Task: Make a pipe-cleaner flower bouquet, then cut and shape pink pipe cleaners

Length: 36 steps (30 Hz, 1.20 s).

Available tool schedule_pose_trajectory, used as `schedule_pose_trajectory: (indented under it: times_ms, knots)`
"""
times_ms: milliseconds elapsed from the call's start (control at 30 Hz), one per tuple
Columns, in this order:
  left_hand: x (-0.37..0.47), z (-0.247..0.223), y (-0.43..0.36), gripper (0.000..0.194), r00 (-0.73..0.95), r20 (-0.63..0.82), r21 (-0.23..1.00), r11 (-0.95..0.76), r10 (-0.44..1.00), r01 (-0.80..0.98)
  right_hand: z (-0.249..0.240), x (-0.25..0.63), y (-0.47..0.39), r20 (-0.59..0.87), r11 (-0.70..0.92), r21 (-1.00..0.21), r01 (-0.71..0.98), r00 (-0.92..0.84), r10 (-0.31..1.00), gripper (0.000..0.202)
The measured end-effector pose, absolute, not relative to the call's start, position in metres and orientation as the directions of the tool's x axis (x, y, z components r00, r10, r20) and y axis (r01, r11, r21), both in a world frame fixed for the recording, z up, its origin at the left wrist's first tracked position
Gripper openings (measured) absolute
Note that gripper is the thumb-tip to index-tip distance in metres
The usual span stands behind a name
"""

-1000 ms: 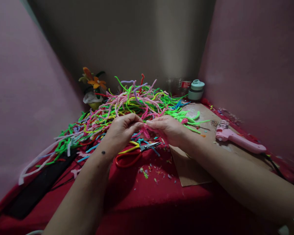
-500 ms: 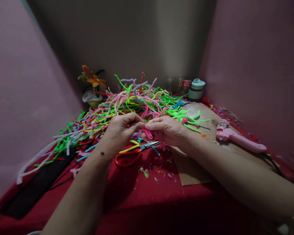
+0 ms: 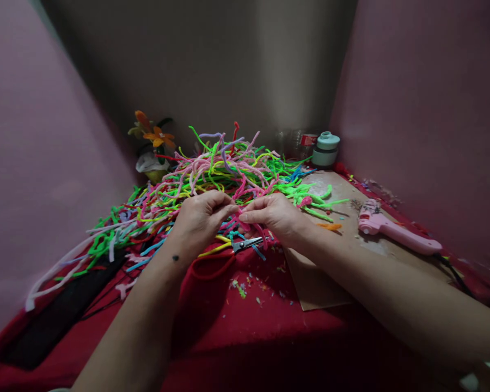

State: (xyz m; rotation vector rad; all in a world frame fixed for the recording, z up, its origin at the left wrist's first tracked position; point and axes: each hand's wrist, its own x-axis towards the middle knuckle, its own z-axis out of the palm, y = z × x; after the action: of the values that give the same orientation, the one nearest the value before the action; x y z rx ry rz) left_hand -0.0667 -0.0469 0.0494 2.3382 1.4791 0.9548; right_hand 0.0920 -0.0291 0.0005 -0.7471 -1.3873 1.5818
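Between my two hands is a bright pink pipe cleaner, bent and partly hidden by the fingers. My left hand pinches it from the left with thumb and forefinger. From the right, my right hand grips it, thumb on top. Just below the hands lie scissors with red and yellow handles, their blades pointing right. Right behind the fingers rises a large heap of pipe cleaners in pink, green, yellow and other colours.
A pink glue gun lies on cardboard at right. A lidded mint container and a clear bottle stand at the back. Orange flowers are at back left. Small clippings dot the red cloth.
My fingers have shifted on the pink pipe cleaner, whose loop that pointed down toward the scissors now shows less. The hands stay close together over the same spot.
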Motion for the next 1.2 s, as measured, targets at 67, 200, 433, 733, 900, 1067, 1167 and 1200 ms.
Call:
schedule_pose_trajectory:
  times_ms: [67, 200, 433, 733, 900, 1067, 1167, 1200]
  knots:
    - [-0.066, 0.052, -0.049, 0.023, 0.279, 0.339, 0.508, -0.425, 0.898, 0.749, 0.003, 0.091, -0.031, 0.106, 0.031, -0.983, -0.182, -0.418, 0.902, 0.009]
    - [-0.066, 0.055, -0.052, 0.027, 0.263, 0.263, 0.607, -0.371, 0.928, 0.703, 0.010, 0.091, -0.035, 0.097, 0.029, -0.987, -0.160, -0.442, 0.891, 0.012]
    - [-0.060, 0.053, -0.056, 0.016, 0.176, 0.042, 0.855, -0.127, 0.983, 0.503, 0.008, 0.091, -0.036, 0.154, 0.080, -0.979, -0.187, -0.422, 0.893, 0.013]
    - [-0.055, 0.050, -0.052, 0.010, 0.093, 0.135, 0.916, -0.160, 0.986, 0.369, 0.008, 0.088, -0.039, 0.003, -0.144, -0.960, -0.242, -0.521, 0.853, 0.011]
    - [-0.060, 0.038, -0.045, 0.025, 0.229, 0.033, 0.993, -0.059, 0.973, 0.107, 0.008, 0.088, -0.037, 0.000, -0.159, -0.947, -0.281, -0.494, 0.869, 0.013]
    - [-0.062, 0.028, -0.037, 0.021, 0.181, 0.031, 0.999, -0.036, 0.983, 0.022, 0.007, 0.087, -0.036, -0.050, -0.191, -0.942, -0.275, -0.451, 0.891, 0.015]
    - [-0.061, 0.029, -0.038, 0.019, 0.104, 0.062, 0.994, -0.070, 0.993, 0.079, 0.004, 0.087, -0.035, -0.078, -0.233, -0.939, -0.254, -0.500, 0.863, 0.016]
    - [-0.061, 0.031, -0.039, 0.019, 0.078, 0.065, 0.991, -0.073, 0.995, 0.109, 0.004, 0.087, -0.036, -0.076, -0.231, -0.940, -0.251, -0.506, 0.859, 0.016]
